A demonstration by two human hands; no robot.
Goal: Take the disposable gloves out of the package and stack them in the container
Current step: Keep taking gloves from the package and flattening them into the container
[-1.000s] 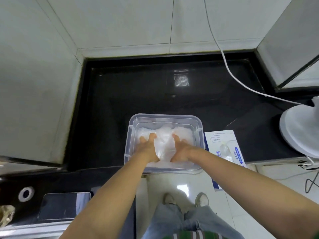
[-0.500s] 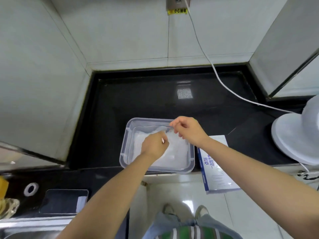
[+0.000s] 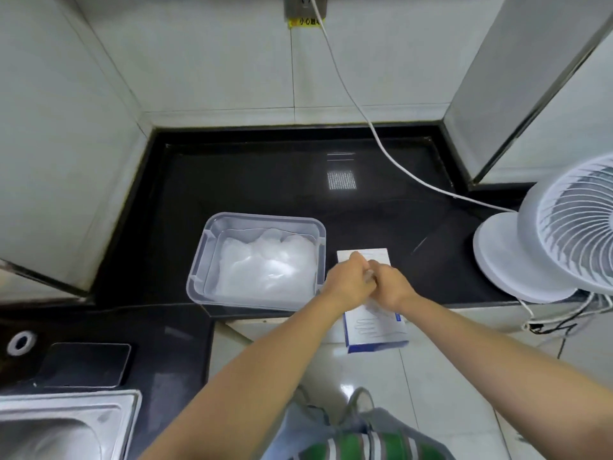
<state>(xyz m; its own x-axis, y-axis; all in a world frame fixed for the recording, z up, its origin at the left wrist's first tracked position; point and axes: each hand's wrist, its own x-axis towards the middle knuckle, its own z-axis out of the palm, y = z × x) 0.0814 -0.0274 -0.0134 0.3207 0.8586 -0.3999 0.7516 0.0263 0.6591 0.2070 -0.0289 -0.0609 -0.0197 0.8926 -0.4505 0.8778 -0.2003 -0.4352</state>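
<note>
Head view: both hands meet over the glove box, beside a half-filled container

On a black countertop (image 3: 265, 180), the left hand (image 3: 348, 282) and right hand (image 3: 391, 287) press together on top of the white-and-blue glove box (image 3: 374, 327), fingers curled. Whether they grip a glove cannot be told. The box sits just right of the clear plastic container (image 3: 205, 257), its near end jutting past the counter's front edge. Translucent disposable gloves (image 3: 268, 267) lie piled inside the container. A white fan (image 3: 564, 234) stands at right, its cable (image 3: 365, 117) running up to a wall socket (image 3: 305, 5). A steel sink (image 3: 66, 426) shows lower left.
</note>
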